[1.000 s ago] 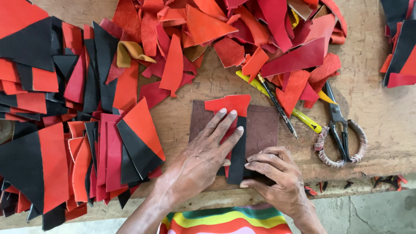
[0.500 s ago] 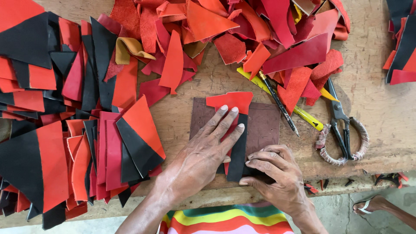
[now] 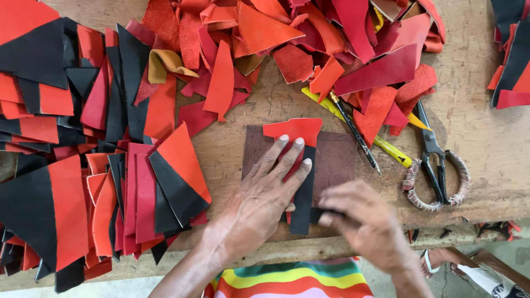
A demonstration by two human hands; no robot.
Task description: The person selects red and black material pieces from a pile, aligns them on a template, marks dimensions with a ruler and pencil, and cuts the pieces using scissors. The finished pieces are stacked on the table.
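Note:
My left hand (image 3: 268,190) lies flat, fingers spread, pressing a red leather piece (image 3: 295,129) and a black leather strip (image 3: 303,198) onto a brown square board (image 3: 339,160) on the wooden table (image 3: 480,165). My right hand (image 3: 359,221), blurred, rests curled at the strip's lower right edge, fingertips touching the black strip and the board. The lower part of the red piece is hidden under my left fingers.
Stacks of joined red-and-black triangles (image 3: 61,204) fill the left. A heap of red leather scraps (image 3: 309,44) lies behind. Right of the board are a dark awl (image 3: 353,129), a yellow cutter (image 3: 386,146) and scissors (image 3: 436,160) with wrapped handles. Another person's foot (image 3: 469,265) shows below the table.
My right hand has shifted slightly right and down along the black strip and is now blurred. My left hand stays pressed flat on the pieces.

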